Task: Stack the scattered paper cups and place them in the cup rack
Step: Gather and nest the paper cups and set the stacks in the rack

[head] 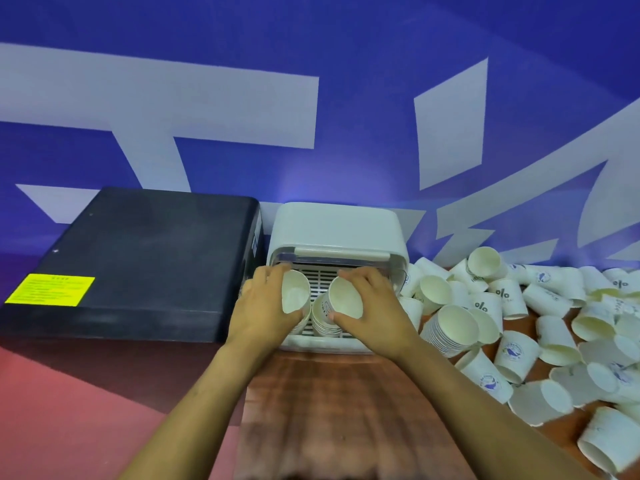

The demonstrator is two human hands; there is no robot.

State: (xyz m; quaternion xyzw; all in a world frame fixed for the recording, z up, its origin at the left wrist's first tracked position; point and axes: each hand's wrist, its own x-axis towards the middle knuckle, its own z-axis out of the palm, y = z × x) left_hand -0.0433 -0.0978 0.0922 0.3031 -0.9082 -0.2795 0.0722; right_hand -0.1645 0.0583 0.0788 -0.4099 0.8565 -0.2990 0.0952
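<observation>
Both stacks of white paper cups sit at centre frame, inside the open front of the white plastic cup rack (334,230). Your left hand (265,306) wraps fingers around the left cup stack (295,301); your right hand (370,306) clamps the right cup stack (341,299). More loose white paper cups (540,327) sprawl across the brown wooden table (346,410) at right. A black box (138,265) sits left of the rack.

Single head-worn view, looking forward and down, close over the wooden table (346,410)
</observation>
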